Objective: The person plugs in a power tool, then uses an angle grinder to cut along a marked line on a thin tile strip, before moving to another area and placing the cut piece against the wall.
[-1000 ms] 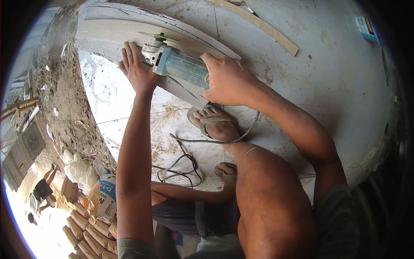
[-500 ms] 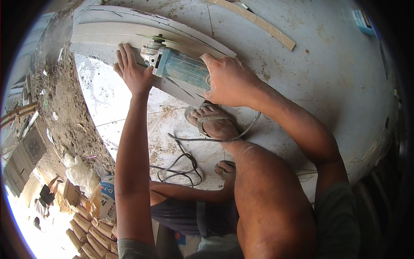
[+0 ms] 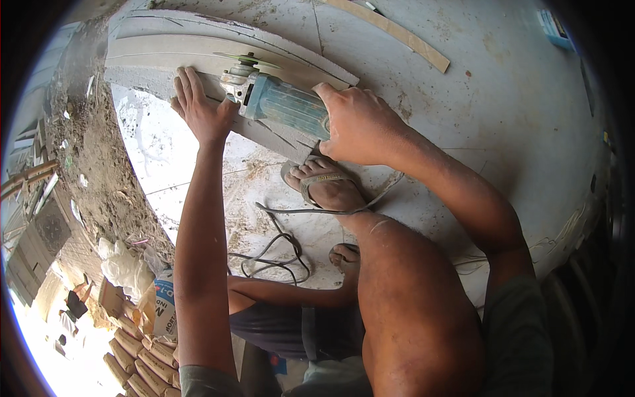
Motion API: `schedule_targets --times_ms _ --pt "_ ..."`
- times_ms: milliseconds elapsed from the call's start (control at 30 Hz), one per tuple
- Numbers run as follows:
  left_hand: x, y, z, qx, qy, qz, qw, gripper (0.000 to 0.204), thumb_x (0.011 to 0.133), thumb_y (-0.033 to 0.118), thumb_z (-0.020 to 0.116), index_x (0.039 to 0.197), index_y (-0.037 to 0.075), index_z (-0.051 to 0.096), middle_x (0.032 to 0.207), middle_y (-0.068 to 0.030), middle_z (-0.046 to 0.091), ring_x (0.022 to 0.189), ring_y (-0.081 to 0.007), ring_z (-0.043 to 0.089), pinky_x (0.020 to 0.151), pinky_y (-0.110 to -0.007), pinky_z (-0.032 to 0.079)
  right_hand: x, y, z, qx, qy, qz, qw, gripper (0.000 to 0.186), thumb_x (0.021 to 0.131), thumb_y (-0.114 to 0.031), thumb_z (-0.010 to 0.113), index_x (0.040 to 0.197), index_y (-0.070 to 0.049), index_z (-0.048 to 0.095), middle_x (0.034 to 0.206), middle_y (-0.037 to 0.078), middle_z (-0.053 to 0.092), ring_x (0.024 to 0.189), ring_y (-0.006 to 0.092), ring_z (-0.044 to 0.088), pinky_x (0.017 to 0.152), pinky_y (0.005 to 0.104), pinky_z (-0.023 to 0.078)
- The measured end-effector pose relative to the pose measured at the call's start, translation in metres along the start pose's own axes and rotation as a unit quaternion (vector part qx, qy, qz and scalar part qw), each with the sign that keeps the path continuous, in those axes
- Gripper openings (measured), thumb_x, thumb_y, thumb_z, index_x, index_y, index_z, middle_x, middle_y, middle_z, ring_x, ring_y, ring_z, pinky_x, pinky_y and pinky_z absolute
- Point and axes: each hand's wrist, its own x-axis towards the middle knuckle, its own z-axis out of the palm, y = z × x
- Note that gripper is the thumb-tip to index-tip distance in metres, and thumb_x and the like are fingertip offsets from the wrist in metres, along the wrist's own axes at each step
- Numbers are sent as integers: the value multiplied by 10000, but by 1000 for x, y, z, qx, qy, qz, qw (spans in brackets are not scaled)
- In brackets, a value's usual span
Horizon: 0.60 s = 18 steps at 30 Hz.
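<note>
My right hand [image 3: 364, 126] is wrapped round the rear of a teal angle grinder [image 3: 288, 104]. The grinder lies at a slant, its metal head to the left and its thin disc [image 3: 246, 63] on the far side, over a pale tile strip [image 3: 159, 45]. My left hand [image 3: 205, 109] rests on a grey slab [image 3: 142, 76] with its fingers stretched out, the thumb close by the grinder head. Whether that thumb touches the head I cannot tell. The slab's near right corner reaches my sandalled foot [image 3: 327, 188].
A black cord [image 3: 288, 248] runs past my foot and coils on the dusty floor. Beyond the slab lies a curved tan strip [image 3: 397, 36]; a blue container [image 3: 554, 30] stands far right. Rubble, a plastic bag [image 3: 126, 268] and stacked brown packages [image 3: 149, 364] are at left.
The grinder and my right hand have shifted slightly to the right along the slab. My left hand stays on the slab, and the whole view has moved a little.
</note>
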Motion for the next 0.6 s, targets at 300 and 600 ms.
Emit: schedule_targets --times_ms 300,600 --pt "0 -1 -1 12 -5 -1 1000 1043 758 428 749 1607 47 278 1670 -182 276 1554 -367 220 1238 -592 121 -6 5 2 -10 11 10 1000 744 711 -172 772 1359 65 495 839 148 728 917 352 716 892 452 570" --pt "1 -5 2 23 -6 -2 1000 1074 775 533 758 1606 46 282 1673 -176 271 1557 -360 211 1242 -577 118 -15 7 0 -5 3 28 1000 737 706 -159 756 1359 67 499 837 159 721 961 354 702 900 456 564"
